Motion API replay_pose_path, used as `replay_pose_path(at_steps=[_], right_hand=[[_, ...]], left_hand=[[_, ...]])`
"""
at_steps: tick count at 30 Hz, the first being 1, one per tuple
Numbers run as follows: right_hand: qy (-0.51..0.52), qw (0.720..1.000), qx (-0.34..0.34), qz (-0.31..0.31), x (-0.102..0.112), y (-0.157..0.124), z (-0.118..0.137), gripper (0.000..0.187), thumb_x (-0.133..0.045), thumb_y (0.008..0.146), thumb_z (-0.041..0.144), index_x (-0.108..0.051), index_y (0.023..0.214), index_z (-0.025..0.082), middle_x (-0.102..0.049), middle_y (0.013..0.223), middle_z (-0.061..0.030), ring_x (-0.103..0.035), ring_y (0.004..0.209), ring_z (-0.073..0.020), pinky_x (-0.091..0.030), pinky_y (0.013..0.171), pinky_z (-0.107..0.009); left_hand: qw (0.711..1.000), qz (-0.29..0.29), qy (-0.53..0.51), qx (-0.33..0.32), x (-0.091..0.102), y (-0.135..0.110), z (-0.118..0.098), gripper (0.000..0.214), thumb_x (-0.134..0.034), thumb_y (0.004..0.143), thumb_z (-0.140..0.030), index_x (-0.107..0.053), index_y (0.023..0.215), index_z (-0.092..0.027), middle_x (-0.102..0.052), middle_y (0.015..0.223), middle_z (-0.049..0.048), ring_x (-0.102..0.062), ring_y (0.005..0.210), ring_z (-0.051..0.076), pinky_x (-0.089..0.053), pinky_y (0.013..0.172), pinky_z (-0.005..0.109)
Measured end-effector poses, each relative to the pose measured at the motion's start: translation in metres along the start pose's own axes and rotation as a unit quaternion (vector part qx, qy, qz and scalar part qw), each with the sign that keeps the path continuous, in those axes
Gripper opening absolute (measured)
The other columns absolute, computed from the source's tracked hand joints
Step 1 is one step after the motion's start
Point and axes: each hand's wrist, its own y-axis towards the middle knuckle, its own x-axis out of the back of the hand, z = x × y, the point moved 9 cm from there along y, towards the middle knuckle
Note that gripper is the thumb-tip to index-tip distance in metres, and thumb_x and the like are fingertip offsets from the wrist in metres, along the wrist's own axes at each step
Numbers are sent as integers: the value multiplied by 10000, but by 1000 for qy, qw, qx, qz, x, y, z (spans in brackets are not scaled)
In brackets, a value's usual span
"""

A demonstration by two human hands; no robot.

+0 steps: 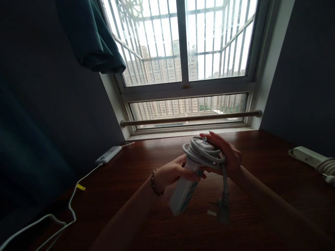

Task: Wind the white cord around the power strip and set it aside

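Note:
A white power strip [180, 197] is held tilted above the brown wooden surface, its far end raised toward the window. My left hand [175, 172] wraps round its middle. Several loops of its grey-white cord [197, 155] are wound about the far end. My right hand [227, 153] is closed over that end and the coiled cord, fingers across the top. From the coil a length of cord hangs down on the right, with the plug [222, 209] dangling and its prongs pointing left. Part of the strip's face is hidden by my left fingers.
Another white power strip [309, 157] with wound cord lies at the right on the wooden surface [146, 157]. A white device [110, 155] with a long white cable [70, 205] and yellow tag sits at the left. A barred window [183, 62], a rail [191, 118] and a blue curtain [91, 42] stand beyond.

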Motion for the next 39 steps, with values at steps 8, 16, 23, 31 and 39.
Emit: replay_pose_path(at_steps=[8,16,23,31,39], right_hand=[[-29,999,-24,-16,-3,-2,-10,699,-689,667,403,-431,1268,156,-544,1190,-148,-552,1041,-291,-487,856,-424],[-37,990,132,14,-4,-6,13,813,-676,688,357,-276,1370,167,-412,1323,-159,-456,1161,-319,-474,881,-495],[-27,996,81,27,-10,-5,3,767,-693,686,244,-321,1349,142,-497,1248,-145,-465,1155,-306,-473,910,-464],[-89,996,-15,-12,-10,-9,-11,621,-625,752,265,-370,1313,193,-550,1194,-98,-564,1040,-249,-502,883,-355],[-1,999,-5,32,-13,1,-14,697,-698,677,330,-382,1276,166,-479,1244,-155,-454,1159,-287,-415,952,-466]], left_hand=[[994,-68,63,-53,-2,-2,-23,360,-735,587,-236,-582,889,-116,-586,806,49,-537,710,127,-417,652,228],[972,-116,173,-108,-7,-5,-30,632,-739,611,-259,-432,1150,-141,-563,1019,85,-523,898,185,-434,739,270],[821,-289,478,-118,14,-19,-45,628,-699,619,-435,-429,1117,-164,-580,962,69,-519,826,214,-407,707,324],[838,-270,460,-117,20,-16,-44,618,-702,615,-421,-455,1115,-153,-562,923,57,-505,810,208,-401,692,311],[891,-222,374,-133,21,-10,-39,666,-748,561,-349,-479,1134,-142,-574,960,64,-518,852,209,-424,731,301]])
